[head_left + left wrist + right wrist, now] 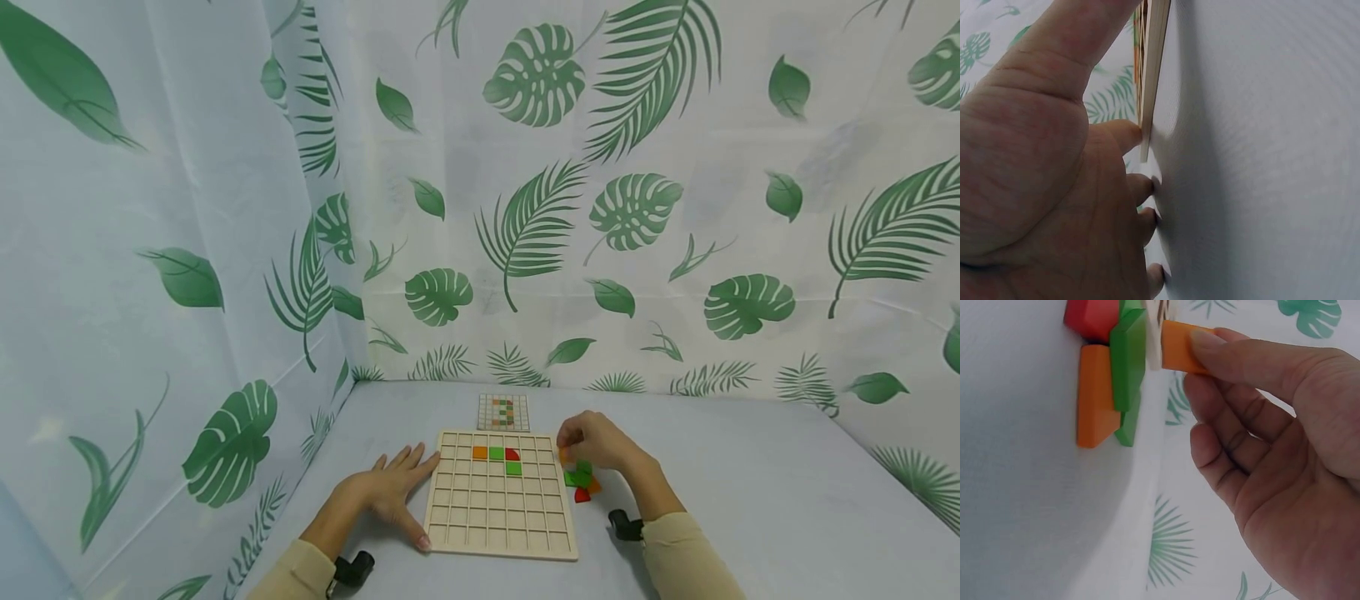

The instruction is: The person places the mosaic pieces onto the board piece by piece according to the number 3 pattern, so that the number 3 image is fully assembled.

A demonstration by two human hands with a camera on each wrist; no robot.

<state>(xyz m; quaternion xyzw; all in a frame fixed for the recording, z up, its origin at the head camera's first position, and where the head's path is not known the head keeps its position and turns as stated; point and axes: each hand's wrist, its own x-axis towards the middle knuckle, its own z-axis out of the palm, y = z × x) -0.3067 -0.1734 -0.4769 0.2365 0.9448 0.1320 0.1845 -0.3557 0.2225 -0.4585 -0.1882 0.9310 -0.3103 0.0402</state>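
Observation:
A wooden grid board (pixel 495 517) lies on the table. In its upper rows sit an orange square tile (pixel 480 452), a green tile (pixel 497 453), a red tile with a rounded side (pixel 512 454) and a second green tile (pixel 513 468). My left hand (pixel 393 492) is spread at the board's left edge, thumb at the near corner and index finger at the side. Between thumb and fingers my right hand (pixel 600 442) pinches an orange tile (pixel 1179 347) beside the board's upper right edge. Below that hand is a small pile of green tiles (pixel 1127 362), orange and red ones.
A small printed pattern card (pixel 504 412) with a coloured grid lies just behind the board. Leaf-printed white cloth (pixel 540 333) hangs behind and to the left of the table (pixel 765 500). Each wrist carries a black camera (pixel 625 525).

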